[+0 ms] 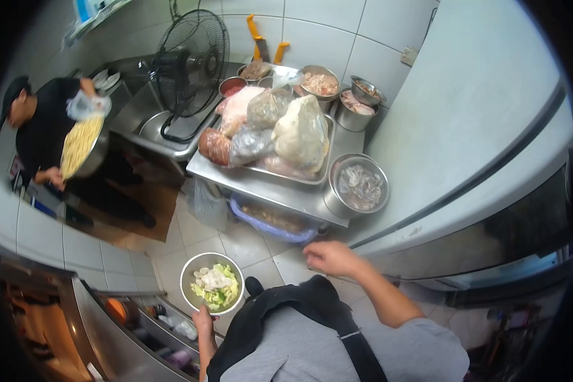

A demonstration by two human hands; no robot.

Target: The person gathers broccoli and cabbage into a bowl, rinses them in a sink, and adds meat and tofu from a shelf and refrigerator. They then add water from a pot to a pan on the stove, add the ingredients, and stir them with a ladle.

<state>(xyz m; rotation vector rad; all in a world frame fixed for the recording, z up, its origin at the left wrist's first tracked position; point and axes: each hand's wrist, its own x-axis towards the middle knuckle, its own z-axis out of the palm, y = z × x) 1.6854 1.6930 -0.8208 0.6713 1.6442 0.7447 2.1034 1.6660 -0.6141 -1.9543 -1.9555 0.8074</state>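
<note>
My left hand [203, 323] grips the rim of a metal bowl [183, 288], held low over the tiled floor. In the bowl lie chopped green leafy vegetables [218, 297] and pale white pieces [211, 280] whose kind I cannot make out. My right hand [331, 257] hangs in the air in front of the steel table's corner, fingers loosely bent and a little apart, with nothing visible in it. Nearest to it are the table [305, 202] and a metal pot [337, 207] of greyish, shiny pieces.
A tray [330, 143] of bagged meat [299, 134] covers much of the table, with several metal bowls behind. A fan [191, 60] stands by the sink [134, 105]. At left, another person [48, 118] tilts a bowl of noodles [81, 146]. An open drawer [165, 331] lies below; a large refrigerator [465, 127] stands right.
</note>
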